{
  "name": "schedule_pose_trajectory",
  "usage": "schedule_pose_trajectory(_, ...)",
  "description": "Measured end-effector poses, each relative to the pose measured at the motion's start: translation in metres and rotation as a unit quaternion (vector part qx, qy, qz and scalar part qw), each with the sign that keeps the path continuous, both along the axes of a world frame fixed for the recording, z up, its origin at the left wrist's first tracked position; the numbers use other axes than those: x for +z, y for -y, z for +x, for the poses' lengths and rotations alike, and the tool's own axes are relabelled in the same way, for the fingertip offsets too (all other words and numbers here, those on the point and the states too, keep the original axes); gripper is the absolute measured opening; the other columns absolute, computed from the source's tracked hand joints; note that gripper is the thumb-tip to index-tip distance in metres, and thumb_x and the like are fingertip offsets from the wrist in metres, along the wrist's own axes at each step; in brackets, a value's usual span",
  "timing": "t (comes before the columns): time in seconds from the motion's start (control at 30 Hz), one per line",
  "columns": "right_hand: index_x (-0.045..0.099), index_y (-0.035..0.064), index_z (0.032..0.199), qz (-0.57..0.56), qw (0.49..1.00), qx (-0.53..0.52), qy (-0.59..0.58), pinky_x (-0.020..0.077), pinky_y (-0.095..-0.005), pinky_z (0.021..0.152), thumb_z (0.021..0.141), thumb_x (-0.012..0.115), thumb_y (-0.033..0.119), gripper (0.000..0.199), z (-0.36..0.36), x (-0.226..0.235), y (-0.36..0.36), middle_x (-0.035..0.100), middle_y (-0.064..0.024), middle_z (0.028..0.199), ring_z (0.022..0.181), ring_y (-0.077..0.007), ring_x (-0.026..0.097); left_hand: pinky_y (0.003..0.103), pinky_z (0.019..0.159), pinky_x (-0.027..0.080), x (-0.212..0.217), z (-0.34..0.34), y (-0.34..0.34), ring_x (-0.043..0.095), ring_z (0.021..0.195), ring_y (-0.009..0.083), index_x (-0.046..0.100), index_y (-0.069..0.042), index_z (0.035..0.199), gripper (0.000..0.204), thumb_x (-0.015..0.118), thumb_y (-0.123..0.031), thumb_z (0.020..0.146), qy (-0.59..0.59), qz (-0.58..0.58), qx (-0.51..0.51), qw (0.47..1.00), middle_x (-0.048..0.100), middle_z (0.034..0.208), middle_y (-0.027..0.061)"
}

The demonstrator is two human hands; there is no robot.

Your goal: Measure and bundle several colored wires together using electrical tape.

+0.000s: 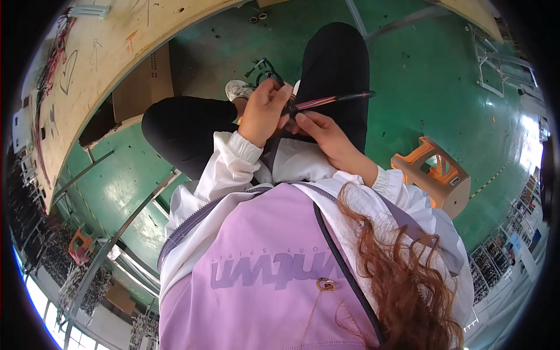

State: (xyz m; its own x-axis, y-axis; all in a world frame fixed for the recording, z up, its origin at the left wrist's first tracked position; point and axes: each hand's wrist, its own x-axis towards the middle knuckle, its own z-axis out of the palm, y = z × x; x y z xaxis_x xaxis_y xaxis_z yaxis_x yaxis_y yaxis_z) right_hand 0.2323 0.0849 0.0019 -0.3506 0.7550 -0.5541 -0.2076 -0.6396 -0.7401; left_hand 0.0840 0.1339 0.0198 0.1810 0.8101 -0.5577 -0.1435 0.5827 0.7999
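A wire harness (318, 102) lies across both hands above my lap, its red, pink and yellow wires running into a black covered end on the right. My left hand (262, 114) is closed on its black part, with thumb and fingers pinched together. Close beside it, my right hand (328, 137) pinches the same harness near where the coloured wires come out. Beyond the left fingers, a looped black cable (268, 73) with a small greenish end hangs over the floor. What lies between the fingertips is partly hidden.
My legs (338, 64) are bent under the hands. A wooden board (87, 64) curves along the upper left, with a cardboard box (143, 87) under it. An orange and tan stool (434, 175) stands at the right on the green floor (420, 87). Metal frame bars (125, 224) run at the left.
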Motion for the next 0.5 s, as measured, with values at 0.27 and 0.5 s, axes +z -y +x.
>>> schedule_pose_trajectory(0.27,0.057,0.003,0.08,0.246,0.918,0.031,0.311,0.0479,-0.0294,0.06,0.084,0.057,0.03,0.027,-0.007,-0.038,-0.016,0.061,-0.0075,0.074,0.066,-0.0194,0.06,0.022,0.032,0.027,-0.027,0.004,0.015,0.039,0.036,0.0082,0.041,-0.002,0.089,0.021,0.047,-0.022,0.092,-0.14,0.085,0.058,0.985,0.045,0.052,0.0025)
schedule_pose_trajectory(0.5,0.055,0.0083,0.07,0.591,0.565,0.184,0.546,0.0435,-0.037,0.07,0.066,0.07,0.026,0.023,-0.004,0.028,-0.063,0.058,-0.0089,0.08,0.077,-0.0254,0.056,0.025,0.036,0.036,-0.035,0.0,0.03,0.05,0.041,0.012,0.034,0.001,0.087,0.016,0.045,-0.01,0.091,-0.076,0.159,0.11,0.978,0.056,0.058,0.0097)
